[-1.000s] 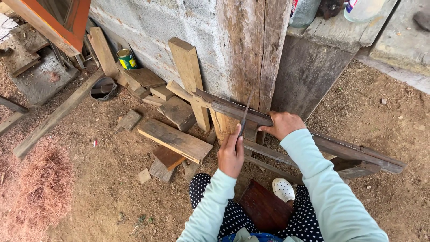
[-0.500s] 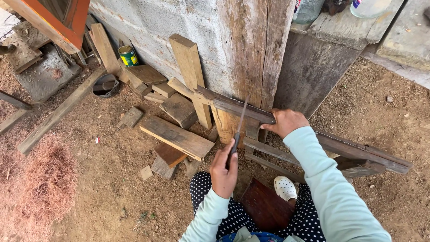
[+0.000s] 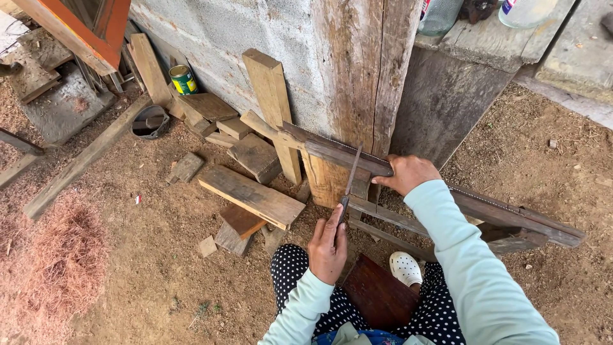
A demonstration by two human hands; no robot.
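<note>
Weathered grey wood fills the middle of your view: a long saw blade [image 3: 434,182] with its toothed edge up lies slanted from the upper left down to the far right, resting against the thick wooden post [image 3: 357,83] that stands in front of the block wall [image 3: 242,57]. Your right hand [image 3: 408,174] sits on top of that blade just right of the post, fingers curled down and pressed together over its upper edge, gripping it. Your left hand [image 3: 329,246] is nearer to you and slightly left, its fingers closed together around the handle of a slim file [image 3: 351,174]; the file's thin shaft rises from your fist and its far end reaches the saw's edge, just left of your right hand. Whether the tip actually touches the teeth you cannot tell from here

Below your hands you see your dotted trousers, a dark reddish board [image 3: 380,297] and a white shoe [image 3: 405,268] just beside it. To the left, on the bare earth, lie loose offcuts: a flat plank [image 3: 252,197], a smaller block [image 3: 186,167], and an upright plank [image 3: 274,108] leaning on the wall. Farther left stands a green and yellow can [image 3: 183,79], with a dark round bowl [image 3: 150,121] near it. A heap of reddish fibre [image 3: 45,268] lies at the near left
</note>
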